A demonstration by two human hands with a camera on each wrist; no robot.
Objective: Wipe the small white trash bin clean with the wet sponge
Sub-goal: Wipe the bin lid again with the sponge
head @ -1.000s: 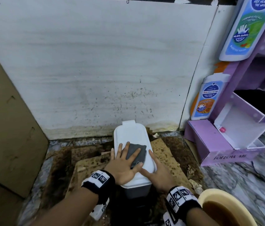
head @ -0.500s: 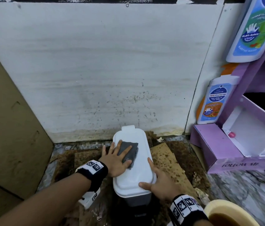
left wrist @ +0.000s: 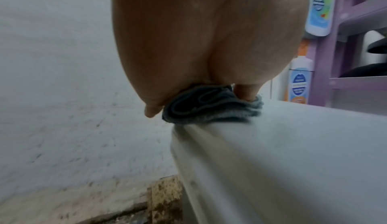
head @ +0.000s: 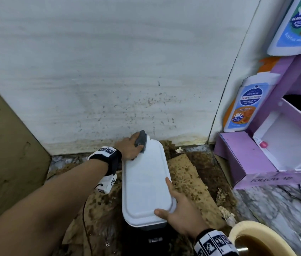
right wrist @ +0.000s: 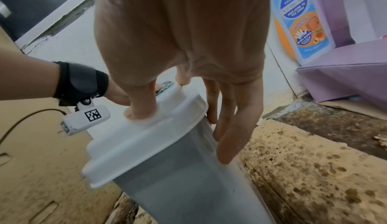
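The small trash bin, with a white lid [head: 146,183] and a grey body [right wrist: 178,178], stands on stained cardboard by the wall. My left hand [head: 129,149] grips a folded grey sponge [head: 141,139] at the lid's far left corner, against the wall. In the left wrist view the thumb and a finger pinch the sponge [left wrist: 209,110] on the lid's edge [left wrist: 272,161]. My right hand [head: 178,212] holds the lid's near right corner. Its thumb [right wrist: 142,110] lies on top and its fingers [right wrist: 230,128] run down the bin's side.
A cream basin [head: 245,228] of brown water sits at the lower right. A purple display stand [head: 238,159] with bottle cut-outs [head: 244,108] stands right of the bin. A brown cardboard sheet [head: 7,154] leans at the left. The speckled white wall [head: 109,80] is just behind.
My left hand slid the sponge from the middle of the lid to its far left corner and now grips it. The right hand stayed at the near right corner.
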